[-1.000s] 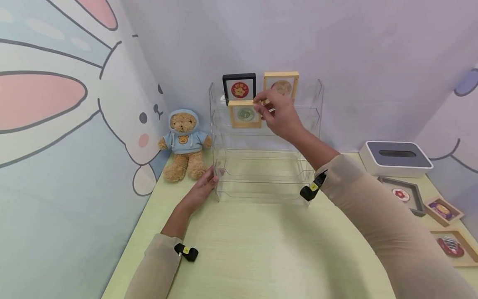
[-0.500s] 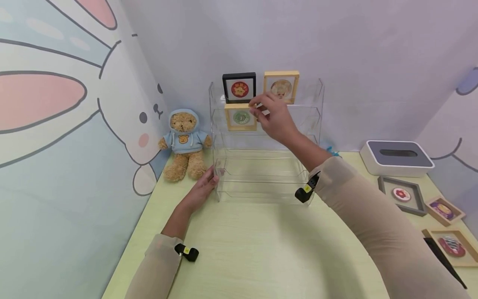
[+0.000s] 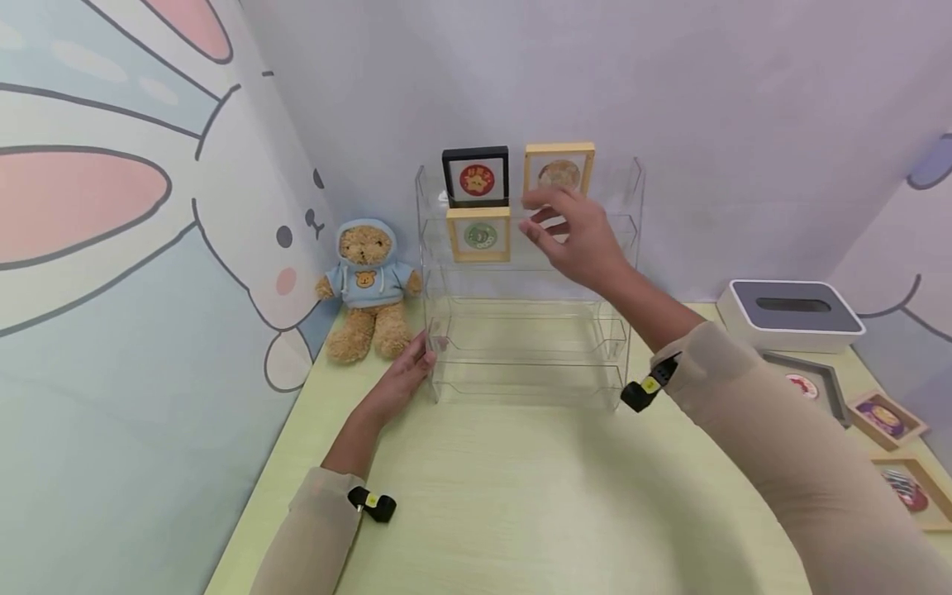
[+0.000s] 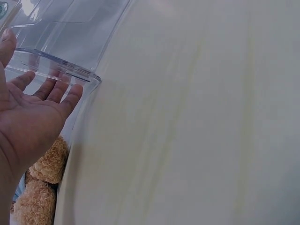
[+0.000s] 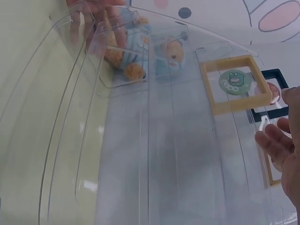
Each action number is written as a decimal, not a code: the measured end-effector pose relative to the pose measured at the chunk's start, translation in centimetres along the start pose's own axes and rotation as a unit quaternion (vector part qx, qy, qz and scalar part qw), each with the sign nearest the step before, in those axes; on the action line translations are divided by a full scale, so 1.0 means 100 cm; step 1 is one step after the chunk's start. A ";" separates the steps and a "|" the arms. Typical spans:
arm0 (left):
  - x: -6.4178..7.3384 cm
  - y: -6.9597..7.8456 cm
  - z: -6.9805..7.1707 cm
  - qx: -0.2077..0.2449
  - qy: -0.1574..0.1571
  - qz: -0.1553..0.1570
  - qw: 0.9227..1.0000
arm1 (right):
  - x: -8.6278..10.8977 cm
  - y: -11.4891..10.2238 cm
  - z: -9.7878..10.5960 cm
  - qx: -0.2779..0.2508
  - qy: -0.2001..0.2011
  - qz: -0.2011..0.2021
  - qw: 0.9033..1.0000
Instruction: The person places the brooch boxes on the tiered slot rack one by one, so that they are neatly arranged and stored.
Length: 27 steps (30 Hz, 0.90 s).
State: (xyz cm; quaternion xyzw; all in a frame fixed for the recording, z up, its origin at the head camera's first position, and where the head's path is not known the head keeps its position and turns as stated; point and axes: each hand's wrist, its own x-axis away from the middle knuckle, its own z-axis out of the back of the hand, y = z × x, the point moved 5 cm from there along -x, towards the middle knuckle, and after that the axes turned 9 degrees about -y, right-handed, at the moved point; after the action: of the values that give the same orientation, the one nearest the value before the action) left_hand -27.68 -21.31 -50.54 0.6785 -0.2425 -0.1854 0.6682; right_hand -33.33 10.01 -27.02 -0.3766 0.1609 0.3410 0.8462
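A clear acrylic tiered rack point(image 3: 528, 364) stands against the back wall. On its top tier are a black frame point(image 3: 477, 177) with a red badge and a light wood frame point(image 3: 559, 165), partly behind my right hand point(image 3: 576, 235). One tier lower, at the left, a light wood frame point(image 3: 479, 235) with a green badge stands upright. My right hand is just right of that frame, apart from it, its fingers loosely bent around nothing. Low on the rack's left side, my left hand point(image 3: 402, 380) rests against the clear panel with fairly straight fingers, as the left wrist view also shows.
A teddy bear point(image 3: 366, 285) in a blue hoodie sits left of the rack. At the right are a tissue box point(image 3: 790, 316), a grey frame point(image 3: 825, 384), a small wood frame point(image 3: 887, 420) and a larger wood frame point(image 3: 922, 496) with badges. Walls close off the back and left.
The green-badge frame shifted slightly left and down on its tier. My right hand then let go of it and drew away to the right. My left hand has stayed put.
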 end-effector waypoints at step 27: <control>0.000 0.000 -0.001 -0.019 0.012 0.011 1.000 | 0.220 0.107 0.147 0.160 -0.025 -0.128 0.979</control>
State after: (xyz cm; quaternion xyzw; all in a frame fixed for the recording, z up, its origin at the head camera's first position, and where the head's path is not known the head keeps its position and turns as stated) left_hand -27.58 -21.22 -50.56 0.6651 -0.2383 -0.1742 0.6859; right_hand -24.84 36.20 -34.58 -0.2455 0.1427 0.2091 0.9357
